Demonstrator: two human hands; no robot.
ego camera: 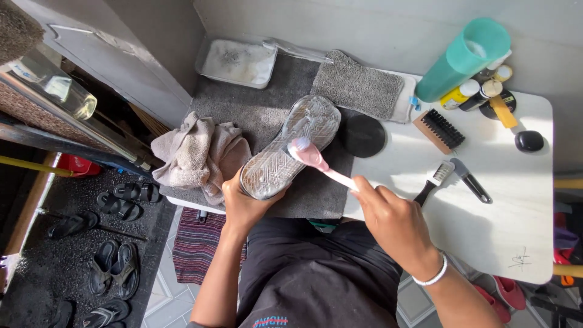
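Note:
My left hand (243, 203) grips the heel end of a shoe (290, 146) turned sole-up, its translucent grey tread facing me. My right hand (388, 215) holds a pink toothbrush (316, 161) by the handle, its bristle head pressed on the middle of the sole. The shoe hovers over a dark grey mat (255, 109) on the white table (510, 212).
A crumpled beige cloth (197, 152) lies left of the shoe. Behind are a white soapy tray (238, 62), a grey mop pad (358, 88), a black round lid (362, 135), a teal cup (464, 58), small bottles (480, 94), and brushes (440, 129). Sandals (115, 243) lie on the floor left.

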